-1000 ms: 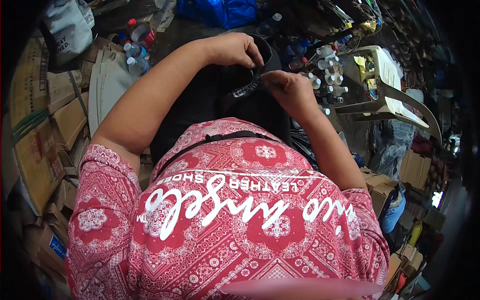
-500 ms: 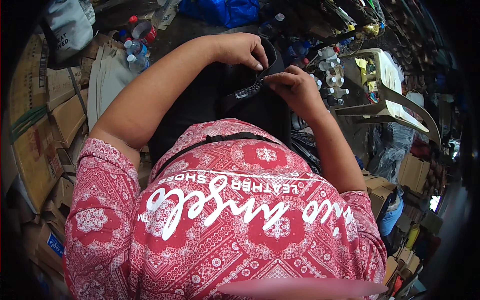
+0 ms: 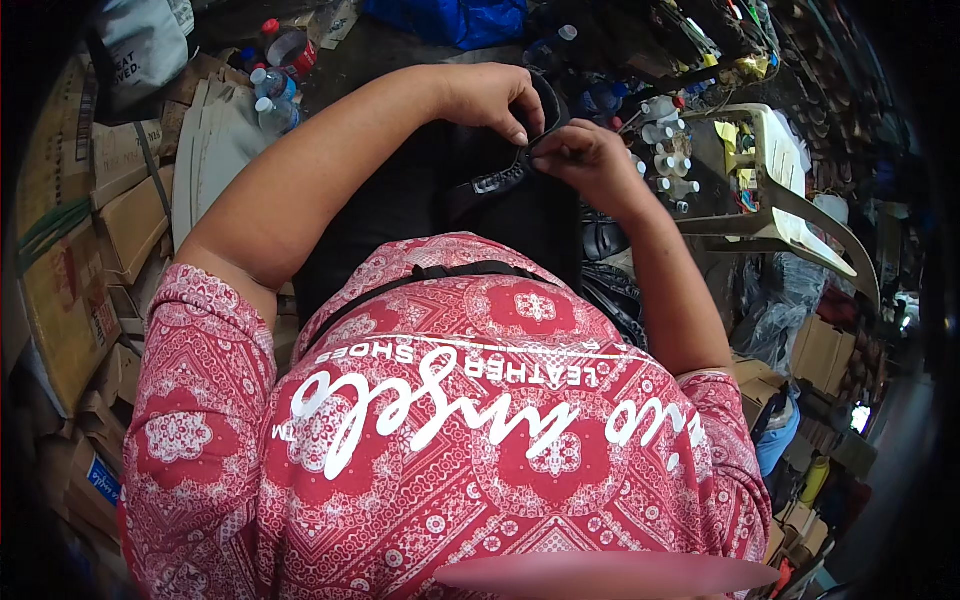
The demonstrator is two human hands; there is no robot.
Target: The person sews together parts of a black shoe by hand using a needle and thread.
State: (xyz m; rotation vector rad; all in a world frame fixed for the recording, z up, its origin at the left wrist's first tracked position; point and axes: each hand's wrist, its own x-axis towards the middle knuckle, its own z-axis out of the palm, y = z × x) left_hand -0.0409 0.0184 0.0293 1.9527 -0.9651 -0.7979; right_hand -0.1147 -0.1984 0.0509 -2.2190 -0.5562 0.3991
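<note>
A black lace-up boot (image 3: 492, 186) lies across my dark-clothed lap, its toe toward me and its high collar (image 3: 552, 92) pointing away. My left hand (image 3: 497, 98) reaches over from the left, with fingers curled at the boot's collar and the thumb by the upper eyelets. From the right, my right hand (image 3: 588, 160) pinches the boot's edge near the top of the lacing. Whether a lace end is between those fingertips is too small to tell. Black laces run down the boot's front in a row.
Flattened cardboard boxes (image 3: 130, 215) are piled on the left, near several plastic bottles (image 3: 278, 90). To the right stand small white-capped bottles (image 3: 672, 162) and a cream plastic chair (image 3: 785, 190). A blue bag (image 3: 455, 18) lies on the floor ahead.
My right hand has shifted slightly, its fingers now closer together against the boot's upper edge. The left hand stays at the collar, nearly unmoved.
</note>
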